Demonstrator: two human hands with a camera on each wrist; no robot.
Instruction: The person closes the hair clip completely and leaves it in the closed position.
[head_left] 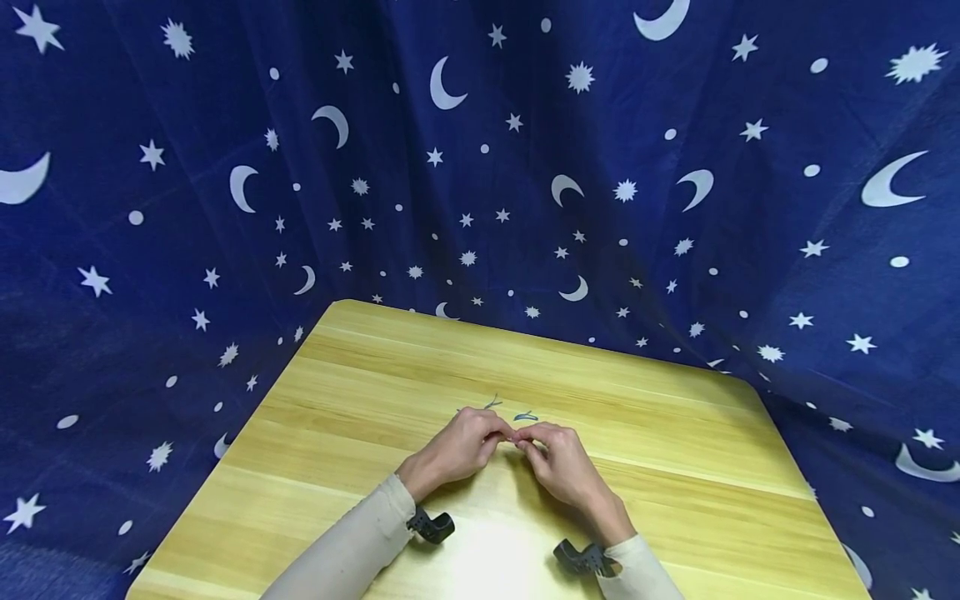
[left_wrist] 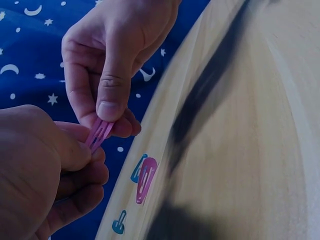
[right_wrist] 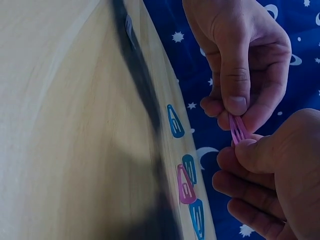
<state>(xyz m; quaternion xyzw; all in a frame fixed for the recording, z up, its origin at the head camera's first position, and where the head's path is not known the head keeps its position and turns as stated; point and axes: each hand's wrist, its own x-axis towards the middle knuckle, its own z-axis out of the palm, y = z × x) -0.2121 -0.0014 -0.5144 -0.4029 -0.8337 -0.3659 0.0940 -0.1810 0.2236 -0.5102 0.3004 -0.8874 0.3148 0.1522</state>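
Seemingly, the pink clip (right_wrist: 238,130) bridges both pinching hands (head_left: 463,443) (head_left: 564,465).

my fingertips (left_wrist: 107,110) hide both ends of the pink clip (left_wrist: 99,133), which is too small to make out in the head view; my left hand (left_wrist: 40,165) runs off the left wrist view's edge.

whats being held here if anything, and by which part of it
A pink hair clip: the left hand pinches one end, the right hand the opposite end. Which end is narrower cannot be told.
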